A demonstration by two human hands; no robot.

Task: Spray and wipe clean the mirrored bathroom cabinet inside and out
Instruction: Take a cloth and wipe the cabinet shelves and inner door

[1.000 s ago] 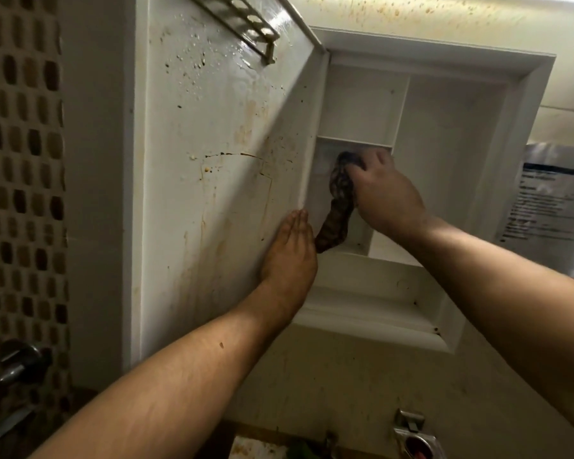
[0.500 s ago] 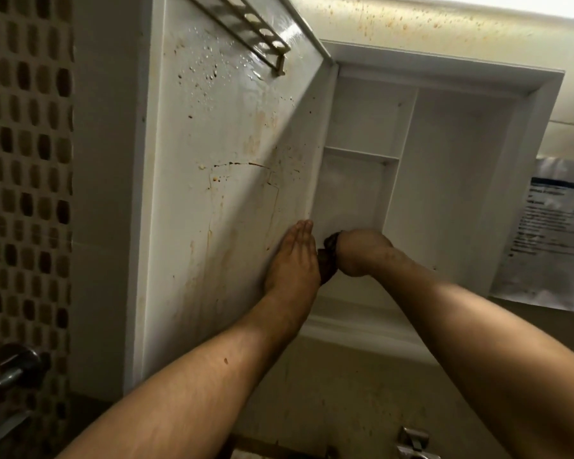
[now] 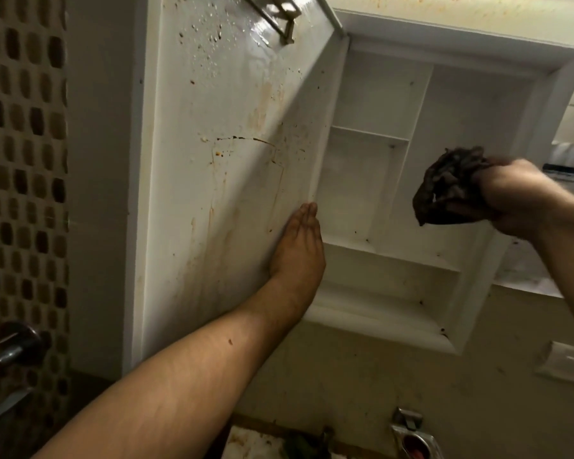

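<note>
The white bathroom cabinet (image 3: 497,58) hangs open on the wall, its shelves bare. Its door (image 3: 232,167) swings out to the left; the inner face is wet near the top and streaked with brown stains. My left hand (image 3: 299,246) lies flat against the door's inner face near the hinge edge, fingers together. My right hand (image 3: 511,200) is raised in front of the cabinet's right side, clenched around a dark, dirty rag (image 3: 444,187) that bunches out to the left of the fist. No spray bottle is in view.
A metal rack (image 3: 279,11) is fixed at the top of the door. Brown mosaic tiles (image 3: 20,160) and a chrome tap (image 3: 17,342) are at the left. A printed paper (image 3: 570,170) hangs right of the cabinet. A metal fitting (image 3: 411,432) sits low on the speckled wall.
My right hand with the rag has come out of the lower left compartment and moved up and right, in front of the cabinet's right side. The left hand stays pressed on the door.
</note>
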